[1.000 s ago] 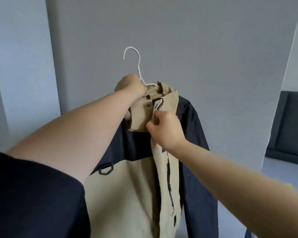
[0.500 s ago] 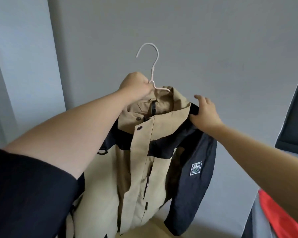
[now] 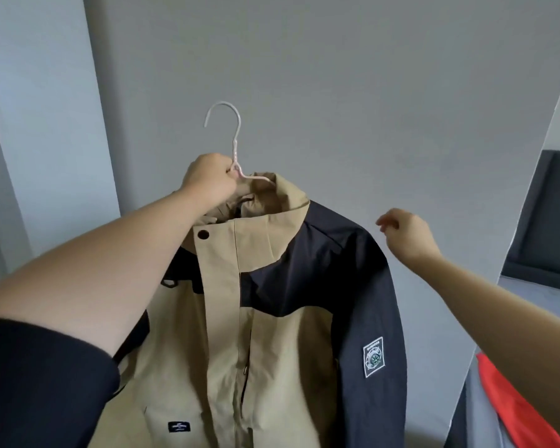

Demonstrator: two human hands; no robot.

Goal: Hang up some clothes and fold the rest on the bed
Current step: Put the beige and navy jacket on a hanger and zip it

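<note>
Left hand: the left hand [image 3: 210,181] was raised and clenched round the base of the hanger's neck; the fingertips were hidden behind the fist.
Right hand: the right hand [image 3: 408,232] was held out just beside the jacket's dark shoulder, fingers loosely bent, nothing held. Contact with the cloth could not be confirmed; a thin gap seemed to be shown.
Hanger: on the pale wire hanger [image 3: 234,134] the hook was pointed up in free air and caught on nothing. Only the hook, the neck and a short piece of one arm were seen; the rest was covered by the collar.
Jacket: the tan and dark navy jacket [image 3: 272,318] was carried on the hanger, front toward the camera, before the wall. The hem was cut off by the bottom edge; the far shoulder and sleeve were blocked by the left forearm.
Snap: one dark snap [image 3: 203,234] was seen at the top of the front flap.
Sleeve patch: a square patch [image 3: 374,357] was seen on the dark sleeve; the print was too small to be read.
Chest label: a small dark label [image 3: 179,426] was seen low on the tan front; unreadable.
Person's sleeve: a dark sleeve [image 3: 39,383] was worn on the left upper arm, cut off at the frame edge.
Wall: a plain grey wall [image 3: 337,92] was seen behind everything.
Red cloth: a red-orange cloth [image 3: 514,409] was seen at lower right, partly covered by the right forearm and cut off; the kind of garment could not be told.
Dark panel: a dark padded panel [image 3: 550,215] was seen at far right, cut off by the wall edge; not identified.
</note>
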